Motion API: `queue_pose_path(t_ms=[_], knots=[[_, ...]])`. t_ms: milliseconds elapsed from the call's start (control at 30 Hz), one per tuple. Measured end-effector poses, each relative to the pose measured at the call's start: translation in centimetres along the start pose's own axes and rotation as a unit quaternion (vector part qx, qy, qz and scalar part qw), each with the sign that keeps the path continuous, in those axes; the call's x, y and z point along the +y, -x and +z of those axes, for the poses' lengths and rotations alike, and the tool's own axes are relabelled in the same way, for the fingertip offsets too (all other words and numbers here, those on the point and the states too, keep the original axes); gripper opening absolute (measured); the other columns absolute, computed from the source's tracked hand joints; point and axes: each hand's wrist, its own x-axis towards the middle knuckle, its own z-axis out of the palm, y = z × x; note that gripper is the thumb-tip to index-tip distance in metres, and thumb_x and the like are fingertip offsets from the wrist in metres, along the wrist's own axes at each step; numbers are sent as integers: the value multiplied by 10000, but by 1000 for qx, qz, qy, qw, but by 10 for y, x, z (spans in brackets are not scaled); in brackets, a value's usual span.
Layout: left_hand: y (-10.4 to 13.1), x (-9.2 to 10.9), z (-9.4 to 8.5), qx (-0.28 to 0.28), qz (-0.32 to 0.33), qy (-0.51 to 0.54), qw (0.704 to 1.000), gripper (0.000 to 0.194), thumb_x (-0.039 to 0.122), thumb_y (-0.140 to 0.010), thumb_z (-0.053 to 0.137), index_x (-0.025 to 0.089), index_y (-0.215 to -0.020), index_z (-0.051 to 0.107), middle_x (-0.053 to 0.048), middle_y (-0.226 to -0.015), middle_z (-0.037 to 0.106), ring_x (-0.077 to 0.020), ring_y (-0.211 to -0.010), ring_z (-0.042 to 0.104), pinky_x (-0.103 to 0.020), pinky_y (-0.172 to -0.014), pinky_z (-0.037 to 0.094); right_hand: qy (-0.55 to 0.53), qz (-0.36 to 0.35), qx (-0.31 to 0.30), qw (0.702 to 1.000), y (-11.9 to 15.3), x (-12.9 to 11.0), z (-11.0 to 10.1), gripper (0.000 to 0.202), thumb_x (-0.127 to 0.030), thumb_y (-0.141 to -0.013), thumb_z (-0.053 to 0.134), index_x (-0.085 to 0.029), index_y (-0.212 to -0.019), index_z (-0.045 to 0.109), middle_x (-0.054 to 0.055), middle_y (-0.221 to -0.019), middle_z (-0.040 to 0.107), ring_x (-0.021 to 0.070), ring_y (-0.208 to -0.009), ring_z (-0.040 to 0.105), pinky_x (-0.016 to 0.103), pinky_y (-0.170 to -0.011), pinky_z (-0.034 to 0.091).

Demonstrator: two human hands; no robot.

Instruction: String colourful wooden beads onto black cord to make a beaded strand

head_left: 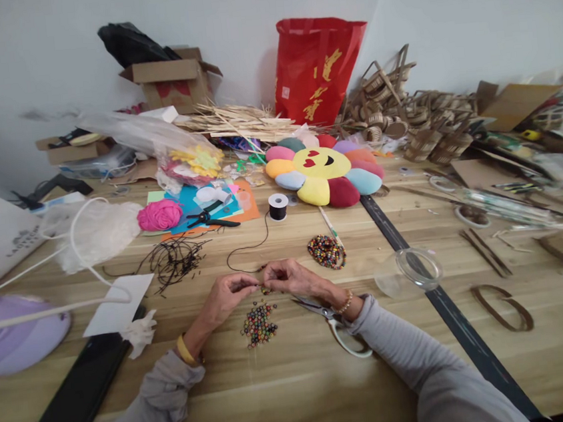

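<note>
Apparently, just beyond the bead pile [259, 324], left hand [227, 298] and right hand [293, 278] pinch closed, contents unclear; such light beads probably roll, best held by their sides.

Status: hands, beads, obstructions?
Left hand, right hand: both pinched, nearly meeting; contents too small to tell. Loose beads: clustered between wrists. Scissors: close by right hand, possible snag.

from just above the near side of a wooden table [221, 405], a head-worn camera looked forward and down, a pale wall [220, 9] beyond.
</note>
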Motion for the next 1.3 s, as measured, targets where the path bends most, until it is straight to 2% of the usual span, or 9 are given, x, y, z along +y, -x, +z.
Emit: queue_pose_path(t_ms=[667,1067,1300], knots=[[0,1,3,-4,25,-19,1000,155,267,-700,689,128,-762,719,-63,-746,744,-183,-708,668,-272,-697,523,12,1,-2,1000,1,-3,0,220,-339,-850,590,-144,-753,561,-50,-612,442,82,-555,352,206,-530,282],[3,7,2,-10,14,-28,999,154,269,-710,688,124,-759,705,-55,-728,727,-180,-689,658,-270,-675,520,7,12,0,1000,0,-7,0,235,-355,-835,606,-141,-746,566,-50,-602,437,82,-552,349,208,-527,286],[2,6,2,-10,33,-48,998,155,278,-725,672,128,-758,694,-56,-731,715,-178,-699,644,-265,-673,510,0,7,-1,1000,0,-5,0,228,-347,-833,604,-141,-745,563,-53,-603,442,79,-547,355,206,-526,285]])
